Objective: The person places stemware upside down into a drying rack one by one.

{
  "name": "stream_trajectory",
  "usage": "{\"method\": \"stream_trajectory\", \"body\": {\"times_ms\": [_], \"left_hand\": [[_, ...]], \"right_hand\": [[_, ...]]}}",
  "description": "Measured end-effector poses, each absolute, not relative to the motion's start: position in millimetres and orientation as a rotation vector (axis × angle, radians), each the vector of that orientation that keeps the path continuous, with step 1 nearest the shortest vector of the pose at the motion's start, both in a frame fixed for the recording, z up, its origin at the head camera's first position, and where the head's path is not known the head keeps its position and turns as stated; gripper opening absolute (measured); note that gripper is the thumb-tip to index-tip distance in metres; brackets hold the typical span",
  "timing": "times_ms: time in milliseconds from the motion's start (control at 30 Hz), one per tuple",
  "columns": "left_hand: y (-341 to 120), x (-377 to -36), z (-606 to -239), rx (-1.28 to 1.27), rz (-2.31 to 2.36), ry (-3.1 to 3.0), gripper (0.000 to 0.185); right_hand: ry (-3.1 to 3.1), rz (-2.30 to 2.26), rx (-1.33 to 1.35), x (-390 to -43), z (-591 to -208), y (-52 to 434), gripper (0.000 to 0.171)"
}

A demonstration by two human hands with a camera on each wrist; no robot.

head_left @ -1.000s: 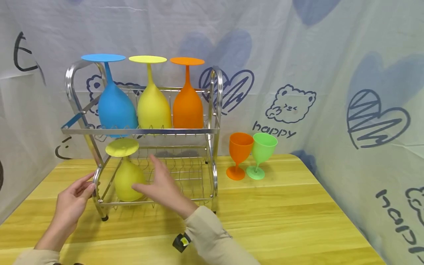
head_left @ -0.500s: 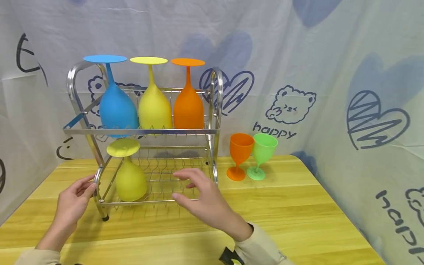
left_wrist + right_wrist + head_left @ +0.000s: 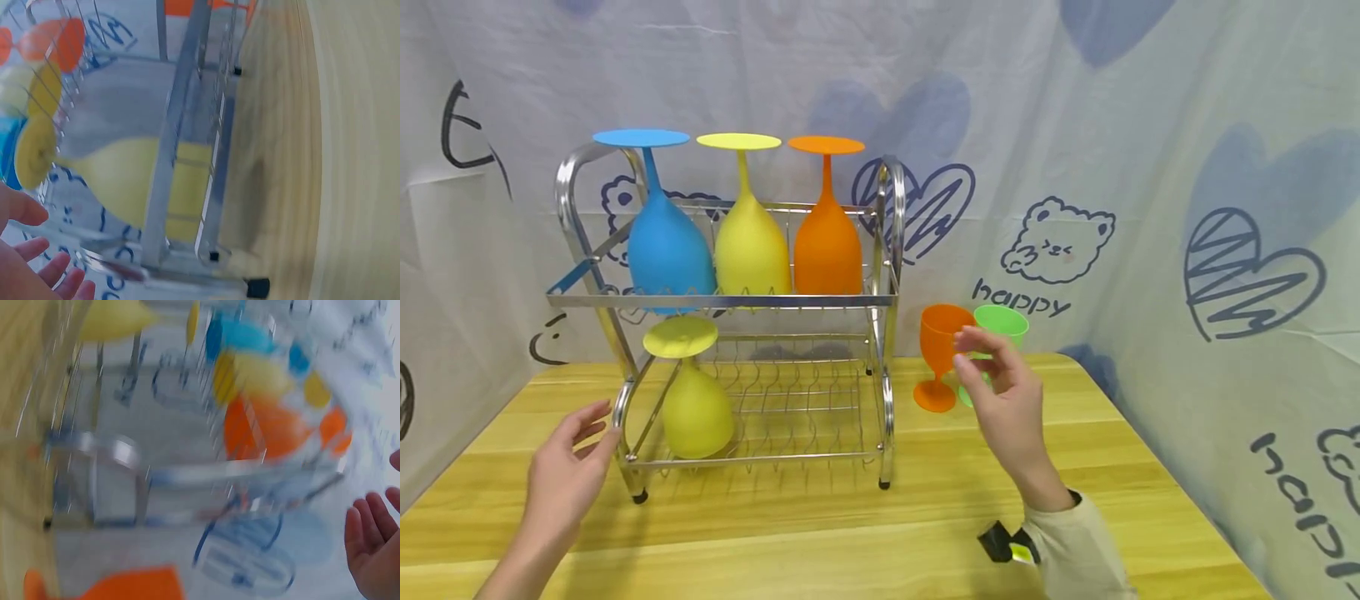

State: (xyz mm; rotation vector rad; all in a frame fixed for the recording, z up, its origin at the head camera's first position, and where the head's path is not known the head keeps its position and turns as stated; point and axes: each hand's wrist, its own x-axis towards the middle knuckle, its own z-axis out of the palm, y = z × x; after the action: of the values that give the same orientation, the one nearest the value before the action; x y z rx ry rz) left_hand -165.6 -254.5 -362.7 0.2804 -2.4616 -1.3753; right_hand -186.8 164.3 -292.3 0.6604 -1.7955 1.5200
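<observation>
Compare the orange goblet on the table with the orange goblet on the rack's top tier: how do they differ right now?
The orange goblet on the table stands upright on its foot; the orange goblet on the top tier is upside down, foot uppermost. The table one sits beside the green goblet, close to the right hand; the racked one sits on the wire rack next to a yellow goblet. The racked one looks taller-stemmed. Both are plain orange, and no hand holds either.

A blue plastic goblet (image 3: 664,242), a yellow one (image 3: 751,246) and an orange one (image 3: 827,246) are standing upside down on the steel rack's upper shelf (image 3: 722,298).
</observation>
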Motion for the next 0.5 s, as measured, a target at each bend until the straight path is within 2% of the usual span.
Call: {"method": "stream_trajectory", "body": {"times_ms": [200,367,500], "left_hand": [[-238.1,-151.7,-360.3,0.200,-1.422,-2.449,0.052],[-224.2,-143.6,-366.9,0.129,-1.456,-2.490,0.051],[-214.1,-137.9,-371.5,0.067,-1.529,-2.522,0.053]], "right_hand": [[-1.827,1.479,0.224,-229.5,-308.4,208.2,0.038],[-1.938,1.482,-0.043,-259.9,-325.0,242.0,0.061],[-2.078,1.527,-0.138,-277.6,-336.6,254.3,0.081]]}}
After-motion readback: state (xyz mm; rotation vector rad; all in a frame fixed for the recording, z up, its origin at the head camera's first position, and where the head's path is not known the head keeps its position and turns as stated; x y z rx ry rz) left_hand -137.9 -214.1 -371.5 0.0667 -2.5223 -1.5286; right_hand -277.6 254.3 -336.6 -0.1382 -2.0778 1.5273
